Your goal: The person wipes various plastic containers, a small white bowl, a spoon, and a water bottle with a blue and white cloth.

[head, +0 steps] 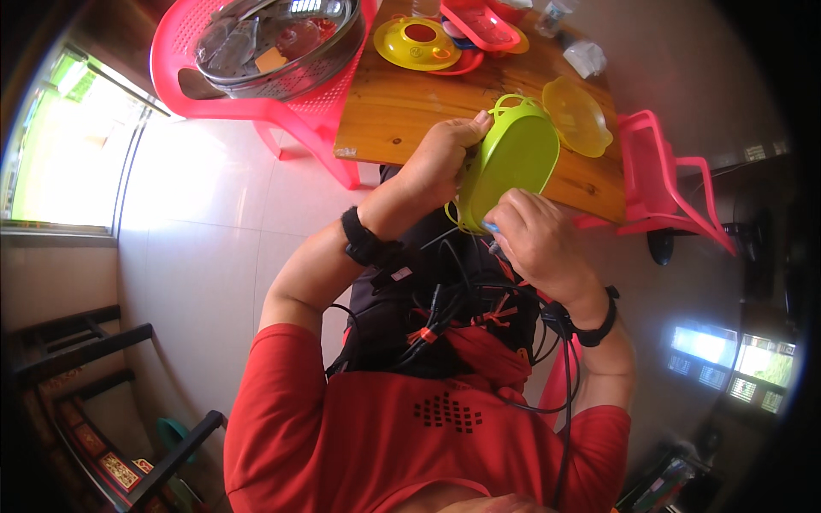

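A lime-green plastic basket (513,154) is tilted up over the near edge of the wooden table, its smooth oval face turned towards me and looped openwork along its rim. My left hand (442,154) grips it by the left side, the thumb on the upper rim. At the basket's lower right edge, my right hand (529,234) is closed with bent fingers around a small blue object (491,227). Only a tip of that object shows, so I cannot tell what it is. A translucent yellow scalloped plastic piece (576,117) lies on the table just beyond the basket.
On the wooden table (397,122) are a yellow dish (414,45), a red plastic tray (481,24), a clear bottle (553,18) and crumpled white plastic (585,58). Left, a pink chair (256,110) bears a metal colander (288,83) of plastic pieces. Black cables (442,314) cross my lap.
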A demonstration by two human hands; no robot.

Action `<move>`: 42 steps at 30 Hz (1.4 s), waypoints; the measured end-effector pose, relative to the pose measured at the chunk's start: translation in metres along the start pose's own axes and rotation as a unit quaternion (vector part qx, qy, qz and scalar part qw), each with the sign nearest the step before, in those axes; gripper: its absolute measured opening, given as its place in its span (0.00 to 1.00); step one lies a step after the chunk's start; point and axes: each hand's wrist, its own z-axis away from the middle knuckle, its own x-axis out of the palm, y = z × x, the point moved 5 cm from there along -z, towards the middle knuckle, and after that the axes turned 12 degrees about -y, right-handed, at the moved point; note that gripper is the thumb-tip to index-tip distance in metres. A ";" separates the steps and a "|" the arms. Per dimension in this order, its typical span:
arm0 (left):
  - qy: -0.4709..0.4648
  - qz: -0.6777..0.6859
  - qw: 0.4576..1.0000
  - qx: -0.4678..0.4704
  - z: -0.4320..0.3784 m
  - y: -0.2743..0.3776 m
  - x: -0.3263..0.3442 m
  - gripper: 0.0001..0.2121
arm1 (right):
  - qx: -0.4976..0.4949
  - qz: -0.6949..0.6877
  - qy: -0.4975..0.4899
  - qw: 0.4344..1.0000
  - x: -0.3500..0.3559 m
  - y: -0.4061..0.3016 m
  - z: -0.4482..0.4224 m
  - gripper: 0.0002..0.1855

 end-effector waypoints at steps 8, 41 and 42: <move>-0.015 -0.038 0.999 0.018 -0.001 -0.002 -0.005 0.16 | 0.020 -0.008 0.077 0.997 0.002 0.006 -0.016 0.09; -0.042 -0.084 0.995 0.038 0.005 0.005 0.010 0.18 | 0.229 0.025 0.369 0.900 -0.041 0.059 0.002 0.09; -0.016 -0.136 0.990 0.037 0.007 0.006 0.007 0.17 | 0.218 -0.007 0.376 0.900 -0.042 0.056 0.004 0.09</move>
